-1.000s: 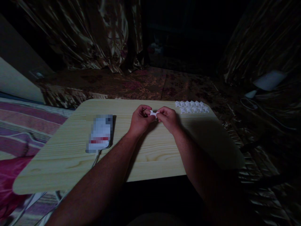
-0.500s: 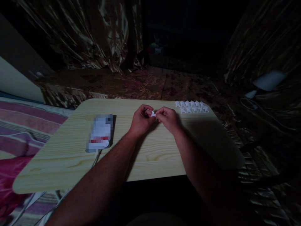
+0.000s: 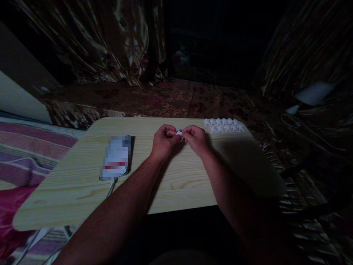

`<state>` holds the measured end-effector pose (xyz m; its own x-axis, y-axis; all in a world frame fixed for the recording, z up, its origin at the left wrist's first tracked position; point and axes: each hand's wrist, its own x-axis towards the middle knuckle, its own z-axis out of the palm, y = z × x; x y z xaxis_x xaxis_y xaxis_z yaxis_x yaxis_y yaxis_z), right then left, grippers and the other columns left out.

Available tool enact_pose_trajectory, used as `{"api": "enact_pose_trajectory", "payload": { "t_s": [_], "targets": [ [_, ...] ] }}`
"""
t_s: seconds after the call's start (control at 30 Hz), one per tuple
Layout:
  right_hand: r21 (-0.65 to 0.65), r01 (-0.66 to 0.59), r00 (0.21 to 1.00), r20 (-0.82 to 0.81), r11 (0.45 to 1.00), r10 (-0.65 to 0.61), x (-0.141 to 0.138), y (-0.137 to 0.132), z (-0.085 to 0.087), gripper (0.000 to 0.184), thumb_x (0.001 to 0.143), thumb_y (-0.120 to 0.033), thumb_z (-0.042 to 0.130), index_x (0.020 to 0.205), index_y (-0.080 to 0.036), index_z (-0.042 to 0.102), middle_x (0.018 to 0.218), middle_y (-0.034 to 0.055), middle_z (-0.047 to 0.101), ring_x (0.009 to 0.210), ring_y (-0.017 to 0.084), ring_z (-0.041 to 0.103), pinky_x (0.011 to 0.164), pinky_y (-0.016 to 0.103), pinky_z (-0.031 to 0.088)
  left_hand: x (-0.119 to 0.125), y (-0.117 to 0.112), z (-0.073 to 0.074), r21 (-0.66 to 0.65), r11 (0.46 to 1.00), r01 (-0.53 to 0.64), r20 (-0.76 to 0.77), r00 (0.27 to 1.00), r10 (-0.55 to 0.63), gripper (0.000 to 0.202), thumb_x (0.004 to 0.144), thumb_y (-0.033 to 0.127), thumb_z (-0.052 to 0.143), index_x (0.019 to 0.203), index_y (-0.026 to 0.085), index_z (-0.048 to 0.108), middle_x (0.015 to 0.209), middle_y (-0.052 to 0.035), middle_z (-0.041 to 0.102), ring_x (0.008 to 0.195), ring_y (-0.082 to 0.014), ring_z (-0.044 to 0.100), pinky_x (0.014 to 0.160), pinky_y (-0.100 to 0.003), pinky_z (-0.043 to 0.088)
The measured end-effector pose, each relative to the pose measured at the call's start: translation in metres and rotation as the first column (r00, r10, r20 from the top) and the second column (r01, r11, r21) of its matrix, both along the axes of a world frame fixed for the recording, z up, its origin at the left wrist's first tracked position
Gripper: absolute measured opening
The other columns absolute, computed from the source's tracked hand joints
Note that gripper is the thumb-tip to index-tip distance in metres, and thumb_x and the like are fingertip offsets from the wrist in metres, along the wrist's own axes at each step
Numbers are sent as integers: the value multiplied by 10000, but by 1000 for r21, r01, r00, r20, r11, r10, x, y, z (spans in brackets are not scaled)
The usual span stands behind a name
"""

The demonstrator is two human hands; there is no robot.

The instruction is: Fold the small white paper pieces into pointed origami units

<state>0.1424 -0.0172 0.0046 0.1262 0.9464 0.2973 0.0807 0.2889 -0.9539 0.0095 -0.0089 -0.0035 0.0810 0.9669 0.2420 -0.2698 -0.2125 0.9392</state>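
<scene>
Between my fingertips, over the middle of the wooden table (image 3: 176, 184), is a small white paper star (image 3: 179, 133). My left hand (image 3: 164, 140) pinches it from the left, thumb in front. From the other side, my right hand (image 3: 195, 139) grips it with thumb and forefinger, the other fingers curled. Fingers cover part of the star, so its full outline is hidden. To the right of my hands, two rows of white folded paper stars (image 3: 220, 129) lie at the table's far right corner.
A phone with a pixelated surface (image 3: 116, 158) lies on the table's left, a white cable (image 3: 111, 184) running from its near end. Left of the table is a striped bedspread (image 3: 35, 147) with a pink cloth (image 3: 13, 209). A white lamp (image 3: 314, 92) stands at the right.
The star has been turned a little between my fingertips, with both hands staying in nearly the same place. The whole view has shifted slightly.
</scene>
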Motion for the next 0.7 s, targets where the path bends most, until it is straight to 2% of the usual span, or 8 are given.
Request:
{"api": "enact_pose_trajectory", "payload": {
  "t_s": [0.23,0.7],
  "targets": [
    [-26,-19,999,-37,999,18,1,-2,2,108,663,-268,629,681,-163,606,589,-30,576,518,91,491,500,218,372,-3,2,-1,24,1000,-16,-101,995,18,255,593,223,776,772,157,607,680,-12,657,591,-127,601,572,-237,443],
    [24,-17,1000,11,1000,16,1,-4,5,117,654,-275,656,669,-166,615,600,-22,592,543,96,505,548,230,409,-2,0,2,95,993,-70,-139,987,83,208,611,250,763,751,153,644,692,-10,645,611,-112,562,609,-238,437]
  ]
}}
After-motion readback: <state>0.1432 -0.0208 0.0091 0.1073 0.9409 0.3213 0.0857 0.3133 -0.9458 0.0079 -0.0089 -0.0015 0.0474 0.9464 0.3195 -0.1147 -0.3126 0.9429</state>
